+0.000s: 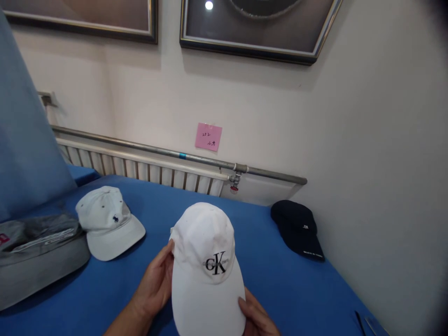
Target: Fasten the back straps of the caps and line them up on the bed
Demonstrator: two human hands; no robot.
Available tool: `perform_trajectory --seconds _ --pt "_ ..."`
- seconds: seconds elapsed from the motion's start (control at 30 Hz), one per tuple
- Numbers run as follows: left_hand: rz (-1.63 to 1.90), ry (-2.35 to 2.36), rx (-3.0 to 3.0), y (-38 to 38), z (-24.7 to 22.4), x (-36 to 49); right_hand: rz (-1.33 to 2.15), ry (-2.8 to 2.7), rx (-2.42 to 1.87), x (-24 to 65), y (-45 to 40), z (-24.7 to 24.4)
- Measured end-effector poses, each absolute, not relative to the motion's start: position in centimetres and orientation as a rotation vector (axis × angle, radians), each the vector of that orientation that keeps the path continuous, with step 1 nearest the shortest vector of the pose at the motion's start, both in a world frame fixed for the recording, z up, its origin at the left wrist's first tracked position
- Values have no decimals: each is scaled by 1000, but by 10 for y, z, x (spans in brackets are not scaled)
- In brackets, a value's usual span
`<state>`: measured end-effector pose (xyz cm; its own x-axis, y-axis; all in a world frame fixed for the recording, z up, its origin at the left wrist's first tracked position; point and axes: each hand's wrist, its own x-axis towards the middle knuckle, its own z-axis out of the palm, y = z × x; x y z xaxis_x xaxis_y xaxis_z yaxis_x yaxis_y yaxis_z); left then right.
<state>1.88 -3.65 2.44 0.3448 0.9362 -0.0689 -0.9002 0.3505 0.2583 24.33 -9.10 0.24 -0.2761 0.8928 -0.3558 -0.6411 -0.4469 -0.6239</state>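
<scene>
Between my two hands is a white baseball cap point(205, 238) with black letters on its front, its brim tilted down toward me. My left hand point(157, 280) grips the cap's left side near the back edge, the thumb on the fabric and the other fingers partly hidden behind it. At the right edge of the brim, my right hand point(257, 315) pinches with the thumb on top; its remaining fingers are underneath, out of sight. To the left on the blue cloth point(280, 289) rests another white cap point(108, 219) with a small dark emblem.
A grey visor-like hat point(42, 266) lies at the far left, and a dark navy cap point(297, 226) sits at the right by the wall. Behind the surface run a radiator point(140, 170) and a metal pipe point(154, 150). A blue curtain point(28, 126) hangs at left.
</scene>
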Motion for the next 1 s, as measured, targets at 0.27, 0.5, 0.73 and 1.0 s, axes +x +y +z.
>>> perform_trajectory --seconds 0.27,0.5,0.73,1.0 --pt "1287 258 121 -42 36 22 1871 -244 -829 246 -81 -13" --pt "1193 178 155 -40 24 18 1855 -218 -787 238 -86 -4" --pt "1121 221 286 -51 21 23 1827 -245 -828 232 -87 3" --pt "1071 384 300 -53 29 25 1847 -268 -871 228 -87 -1"
